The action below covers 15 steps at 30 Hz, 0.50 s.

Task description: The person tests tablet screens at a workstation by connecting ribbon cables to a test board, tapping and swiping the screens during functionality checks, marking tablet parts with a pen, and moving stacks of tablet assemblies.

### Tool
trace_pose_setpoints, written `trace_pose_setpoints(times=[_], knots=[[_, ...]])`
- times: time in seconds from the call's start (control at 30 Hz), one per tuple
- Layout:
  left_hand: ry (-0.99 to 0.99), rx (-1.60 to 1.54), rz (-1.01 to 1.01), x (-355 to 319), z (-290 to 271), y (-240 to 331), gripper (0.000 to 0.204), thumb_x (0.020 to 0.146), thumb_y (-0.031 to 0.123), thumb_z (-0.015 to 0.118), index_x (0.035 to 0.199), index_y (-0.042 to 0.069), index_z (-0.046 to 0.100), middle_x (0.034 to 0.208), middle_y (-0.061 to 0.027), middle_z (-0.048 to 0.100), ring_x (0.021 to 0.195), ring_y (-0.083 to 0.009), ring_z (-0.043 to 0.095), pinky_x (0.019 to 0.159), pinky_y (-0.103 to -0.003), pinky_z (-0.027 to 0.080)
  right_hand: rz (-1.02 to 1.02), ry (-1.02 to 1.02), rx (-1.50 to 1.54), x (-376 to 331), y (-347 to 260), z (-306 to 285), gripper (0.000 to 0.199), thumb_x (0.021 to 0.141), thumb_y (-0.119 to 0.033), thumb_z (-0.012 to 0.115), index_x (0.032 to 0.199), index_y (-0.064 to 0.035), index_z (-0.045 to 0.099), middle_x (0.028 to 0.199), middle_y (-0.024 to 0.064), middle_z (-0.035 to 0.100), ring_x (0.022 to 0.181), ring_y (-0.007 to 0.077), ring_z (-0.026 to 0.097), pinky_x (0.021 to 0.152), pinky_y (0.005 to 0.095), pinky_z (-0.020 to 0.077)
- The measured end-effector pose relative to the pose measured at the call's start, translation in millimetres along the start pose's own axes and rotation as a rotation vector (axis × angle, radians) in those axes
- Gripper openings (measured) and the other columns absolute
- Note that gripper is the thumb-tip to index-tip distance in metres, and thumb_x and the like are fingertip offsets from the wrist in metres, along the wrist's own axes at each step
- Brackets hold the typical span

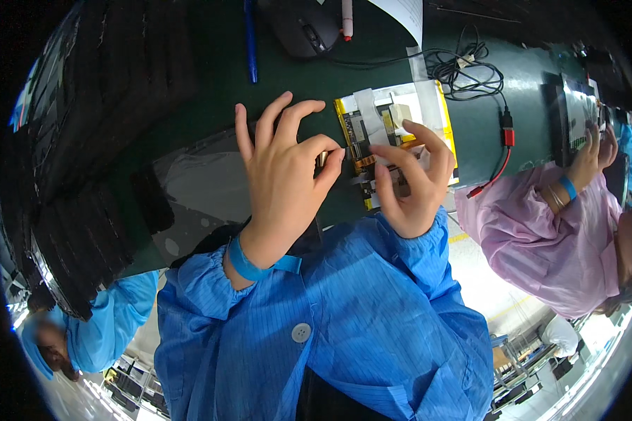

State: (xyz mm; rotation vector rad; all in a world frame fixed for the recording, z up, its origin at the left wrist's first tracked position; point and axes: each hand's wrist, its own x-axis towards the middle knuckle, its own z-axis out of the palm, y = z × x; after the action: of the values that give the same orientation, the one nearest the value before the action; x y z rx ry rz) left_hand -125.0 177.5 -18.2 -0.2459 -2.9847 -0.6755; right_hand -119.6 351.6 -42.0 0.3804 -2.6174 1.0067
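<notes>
My left hand (281, 158) is closed in a pinch, thumb against index finger, with its other fingers raised and spread. A small brass-coloured piece (322, 159) shows between those two fingertips; its exact kind is too small to tell. My right hand (421, 186) hovers over the lower right of an electronic assembly (428, 105), its fingers curled and its thumb and index tips slightly apart. White and yellow-edged, the assembly carries dark circuit boards, strips of translucent tape (367, 116) and an orange flex cable (364, 162). My right fingers partly cover it.
A dark flat panel (200, 193) lies left of my left hand. Beyond are a blue pen (251, 49), a black mouse (298, 31) and a marker (347, 21). Coiled black cable (470, 70) joins a red connector (508, 136). A co-worker in pink (548, 231) sits at right; black stacks stand left.
</notes>
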Motion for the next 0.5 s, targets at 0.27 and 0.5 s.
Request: trace_pose_setpoints(times=[0.27,0.5], knots=[[0.012,-0.003,-0.006,3.6,0.8,2.2,0.007,0.074,0.019,0.068,0.070,0.013,0.067,0.118,0.0001,0.056,0.124,-0.0264,0.040,0.109,-0.053,0.011,-0.139,-0.099,-0.078,4.5,0.3,-0.5,0.022,0.066,-0.017,0.069,0.087,-0.0178,0.071,0.118,0.0092,0.056,0.105,0.0269,0.051,0.088,0.0392,0.0343],[0.056,-0.020,0.030,2.9,4.3,2.6,0.012,0.075,0.020,0.070,0.067,0.011,0.066,0.113,-0.0021,0.056,0.119,-0.0262,0.042,0.107,-0.057,0.013,-0.245,-0.195,-0.179,2.7,1.8,-5.4,0.030,0.068,-0.019,0.068,0.098,-0.0202,0.069,0.125,0.0094,0.052,0.110,0.0272,0.050,0.093,0.0411,0.0328]])
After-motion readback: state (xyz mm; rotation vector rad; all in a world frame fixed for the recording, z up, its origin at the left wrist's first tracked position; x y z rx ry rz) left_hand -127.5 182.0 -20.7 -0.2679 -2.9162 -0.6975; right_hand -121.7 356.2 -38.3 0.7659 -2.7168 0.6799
